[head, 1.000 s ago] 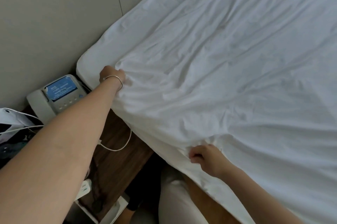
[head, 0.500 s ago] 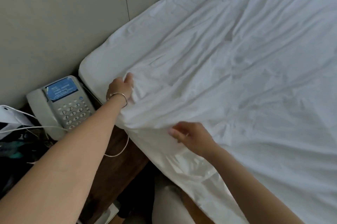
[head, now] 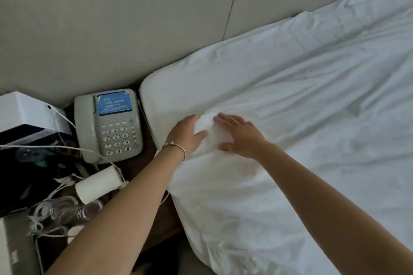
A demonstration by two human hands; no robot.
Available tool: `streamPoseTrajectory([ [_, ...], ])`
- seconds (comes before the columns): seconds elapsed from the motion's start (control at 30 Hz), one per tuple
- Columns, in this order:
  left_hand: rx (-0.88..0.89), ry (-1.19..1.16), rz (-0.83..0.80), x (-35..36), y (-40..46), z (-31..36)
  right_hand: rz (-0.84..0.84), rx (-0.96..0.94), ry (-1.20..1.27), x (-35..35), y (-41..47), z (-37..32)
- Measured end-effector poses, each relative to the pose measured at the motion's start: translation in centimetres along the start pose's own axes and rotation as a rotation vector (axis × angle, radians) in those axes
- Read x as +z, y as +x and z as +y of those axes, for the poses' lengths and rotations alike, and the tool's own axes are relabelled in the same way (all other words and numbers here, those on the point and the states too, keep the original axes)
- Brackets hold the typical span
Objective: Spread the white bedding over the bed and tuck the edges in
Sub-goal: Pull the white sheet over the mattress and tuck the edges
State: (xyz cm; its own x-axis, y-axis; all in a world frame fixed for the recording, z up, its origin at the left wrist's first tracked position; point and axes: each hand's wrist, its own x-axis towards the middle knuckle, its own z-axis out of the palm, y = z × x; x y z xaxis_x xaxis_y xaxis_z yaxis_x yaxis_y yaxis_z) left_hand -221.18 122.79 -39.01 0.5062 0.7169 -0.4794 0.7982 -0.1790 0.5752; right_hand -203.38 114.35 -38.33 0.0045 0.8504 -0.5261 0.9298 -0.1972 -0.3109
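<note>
Her left hand gripped a bunched fold of the white sheet; just beside it, her right hand pressed flat, fingers straight.

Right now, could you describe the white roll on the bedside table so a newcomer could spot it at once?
Left of the bed stands a dark bedside table with a grey telephone. Just in front of the phone, among white cables, lies the white roll on its side. It is the only plain cylinder there, beside the left forearm.
</note>
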Motion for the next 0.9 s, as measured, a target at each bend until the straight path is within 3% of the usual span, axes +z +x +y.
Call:
streamPoseTrajectory([
  [0.1,-0.141,0.009,-0.115,0.6,-0.6,-1.4,0.071,-0.042,-0.135,-0.6,0.6,0.5],
  [0.2,-0.142,0.004,-0.100,1.1,-1.5,-1.8,0.194,-0.028,-0.176,-1.4,2.2,0.8],
  [0.37,-0.151,0.008,-0.091,2.2,-2.3,-0.3,0.059,0.024,-0.086,-2.1,3.2,0.8],
  [0.53,-0.069,0.029,-0.073,0.9,-3.1,0.3,-0.068,-0.001,-0.422,-4.1,2.1,2.4],
  [0.7,-0.055,0.165,0.032,-1.9,-1.7,-1.4,-0.053,0.146,-0.308,-6.1,1.8,3.2],
  [0.77,-0.062,0.176,0.025,-1.9,-1.1,-1.8,0.042,0.252,-0.255,-5.6,2.0,2.3],
  [0.9,-0.064,-0.224,0.068,-1.1,-0.8,-3.5,0.360,0.393,0.000,-6.9,2.0,-0.7],
])
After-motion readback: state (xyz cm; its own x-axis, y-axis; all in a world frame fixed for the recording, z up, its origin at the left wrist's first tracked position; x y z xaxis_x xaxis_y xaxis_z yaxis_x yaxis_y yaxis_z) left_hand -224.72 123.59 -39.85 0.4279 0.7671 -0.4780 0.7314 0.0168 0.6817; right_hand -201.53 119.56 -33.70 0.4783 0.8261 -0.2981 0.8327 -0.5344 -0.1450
